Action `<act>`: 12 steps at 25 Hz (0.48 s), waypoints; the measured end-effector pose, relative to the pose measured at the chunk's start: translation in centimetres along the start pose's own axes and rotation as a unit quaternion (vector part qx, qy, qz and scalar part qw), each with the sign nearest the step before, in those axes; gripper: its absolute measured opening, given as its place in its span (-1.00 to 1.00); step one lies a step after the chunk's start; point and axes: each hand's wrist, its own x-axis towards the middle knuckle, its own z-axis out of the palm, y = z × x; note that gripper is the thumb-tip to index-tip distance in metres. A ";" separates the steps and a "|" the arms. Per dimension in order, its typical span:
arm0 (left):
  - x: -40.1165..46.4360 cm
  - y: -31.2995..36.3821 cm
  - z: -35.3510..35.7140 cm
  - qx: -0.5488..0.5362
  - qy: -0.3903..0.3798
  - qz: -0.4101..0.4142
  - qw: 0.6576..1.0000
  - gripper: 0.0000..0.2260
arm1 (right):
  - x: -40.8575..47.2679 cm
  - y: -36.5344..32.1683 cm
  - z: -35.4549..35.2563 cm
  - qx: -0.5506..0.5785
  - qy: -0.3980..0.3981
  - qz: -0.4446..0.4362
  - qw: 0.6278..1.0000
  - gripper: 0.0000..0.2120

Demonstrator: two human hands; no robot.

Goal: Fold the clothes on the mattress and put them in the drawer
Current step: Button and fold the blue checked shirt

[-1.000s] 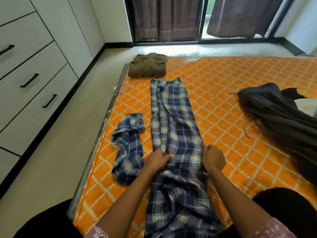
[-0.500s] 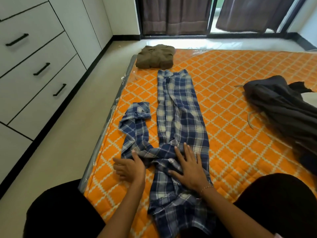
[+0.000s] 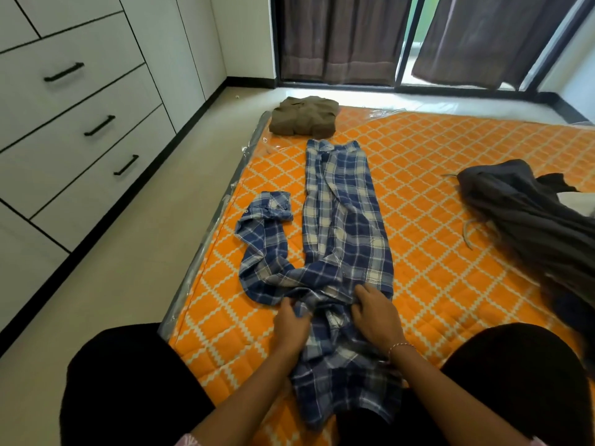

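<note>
Head view: left hand (image 3: 291,325) and right hand (image 3: 373,312) both gripping plaid shirt (image 3: 341,226) on mattress (image 3: 434,284), drawers (image 3: 80,130) closed.

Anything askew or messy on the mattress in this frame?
Yes. The plaid shirt has one sleeve sprawled crumpled to its left, and the dark clothes lie in an unfolded heap at right. Only the brown garment is folded.

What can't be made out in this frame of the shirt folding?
All in the head view:
- Near end of the blue plaid shirt: hidden by the forearms and dark-clad knees.
- Left hand fingertips: buried in bunched cloth, so the grip is unclear.
- Dark grey clothes pile: cut off by the right edge.
- Folded olive-brown garment: its type is too far away to tell.
- White drawers: all closed, contents unseen.
</note>
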 end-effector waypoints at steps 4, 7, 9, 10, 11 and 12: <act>1.1 -2.1 -4.8 0.136 -0.038 0.016 0.990 -0.42 | -1.2 -0.1 -0.6 -0.046 -0.070 -0.009 0.996 -0.64; -0.3 -2.2 -5.3 0.410 0.011 0.004 0.912 -0.19 | -3.4 -1.4 0.4 -0.132 -0.124 -0.008 0.983 -0.43; -1.8 -1.4 -3.7 0.472 0.108 0.123 0.866 -0.40 | -3.7 -1.9 0.6 -0.097 -0.095 -0.007 0.991 -0.58; -2.3 -1.2 -2.7 0.441 0.127 0.208 0.864 -0.60 | -3.6 -1.9 0.4 -0.065 -0.077 0.007 0.995 -0.67; -2.7 -1.3 -1.8 0.401 0.126 0.300 0.856 -0.75 | -3.4 -1.5 0.0 -0.025 -0.052 0.027 0.998 -0.75; -2.9 -1.5 -1.0 0.373 0.112 0.359 0.848 -0.77 | -3.2 -0.8 -0.5 0.012 -0.027 0.046 0.999 -0.81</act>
